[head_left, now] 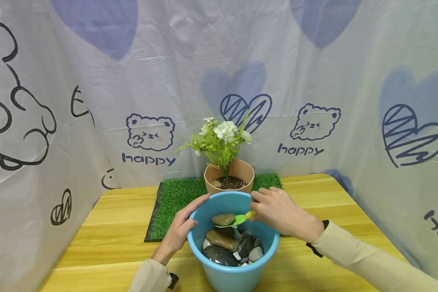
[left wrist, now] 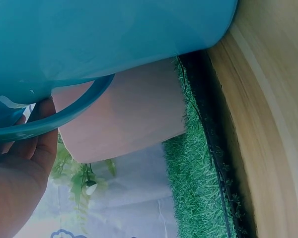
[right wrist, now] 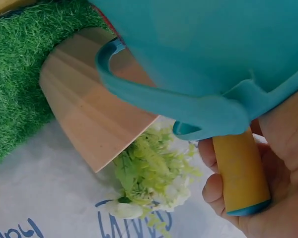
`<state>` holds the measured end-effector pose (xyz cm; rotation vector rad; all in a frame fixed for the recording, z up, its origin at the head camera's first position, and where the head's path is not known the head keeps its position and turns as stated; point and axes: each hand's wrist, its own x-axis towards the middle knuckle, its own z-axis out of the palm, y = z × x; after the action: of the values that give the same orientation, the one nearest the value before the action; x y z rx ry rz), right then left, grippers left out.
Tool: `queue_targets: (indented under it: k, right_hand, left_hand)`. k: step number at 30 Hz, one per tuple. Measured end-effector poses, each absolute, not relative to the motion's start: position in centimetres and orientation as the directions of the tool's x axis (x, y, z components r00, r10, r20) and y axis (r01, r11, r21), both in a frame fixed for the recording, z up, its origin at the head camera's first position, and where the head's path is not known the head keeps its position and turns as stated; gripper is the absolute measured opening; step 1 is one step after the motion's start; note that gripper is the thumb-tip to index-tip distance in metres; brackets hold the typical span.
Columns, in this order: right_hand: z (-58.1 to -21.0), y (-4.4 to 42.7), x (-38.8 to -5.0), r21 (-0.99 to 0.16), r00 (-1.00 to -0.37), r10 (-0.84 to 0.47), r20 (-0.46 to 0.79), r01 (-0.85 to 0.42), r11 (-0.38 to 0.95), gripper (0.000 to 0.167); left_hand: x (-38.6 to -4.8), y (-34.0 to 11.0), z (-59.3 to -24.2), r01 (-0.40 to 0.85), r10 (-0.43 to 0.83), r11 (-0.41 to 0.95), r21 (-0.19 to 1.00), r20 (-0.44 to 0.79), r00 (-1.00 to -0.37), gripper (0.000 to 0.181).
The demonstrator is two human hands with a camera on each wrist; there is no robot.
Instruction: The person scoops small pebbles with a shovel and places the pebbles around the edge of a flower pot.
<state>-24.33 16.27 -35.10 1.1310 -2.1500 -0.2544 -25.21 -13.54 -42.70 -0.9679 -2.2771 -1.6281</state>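
Inside the blue bucket (head_left: 233, 280), above other stones (head_left: 220, 256) | brown stone (head_left: 224, 219) rests on green shovel (head_left: 240, 220) | right hand (head_left: 279, 211) grips yellow handle (right wrist: 241, 173); left hand (head_left: 179, 228) holds rim (head_left: 276, 242) | level blade, slow wrist likely best against sliding

Lower centre: blue bucket (head_left: 233, 278); green scoop (head_left: 239, 220), yellow handle (right wrist: 241, 168). Centre: peach pot (head_left: 243, 173). Upper frame: white cloth (head_left: 190, 32) patterned with blue hearts (head_left: 237, 79).
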Motion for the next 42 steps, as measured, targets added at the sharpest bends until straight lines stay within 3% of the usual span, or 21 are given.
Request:
queue_targets:
  k: [6,31,37,42]
  right_hand:
    - [-35.18,16.51,-24.73,0.372,-0.409,-0.775,0.481,-0.706,0.603,0.022]
    - [-35.46,16.70,-24.82,0.354,-0.430,-0.755,0.495,-0.694,0.627,0.019]
    - [-35.59,16.96,-24.65,0.278,-0.480,-0.724,0.496,-0.702,0.656,0.020]
    - [-35.66,17.21,-24.56,0.232,-0.483,-0.707,0.517,-0.716,0.659,0.020]
  left_hand:
    - [-25.24,-13.59,-42.74,0.603,0.409,0.178,0.777,0.499,-0.764,0.071]
    - [-25.13,-13.58,-42.68,0.608,0.400,0.181,0.773,0.507,-0.763,0.071]
    - [-25.11,-13.51,-42.74,0.589,0.393,0.194,0.784,0.488,-0.779,0.071]
    - [-25.11,-13.47,-42.68,0.588,0.393,0.205,0.782,0.484,-0.782,0.070]
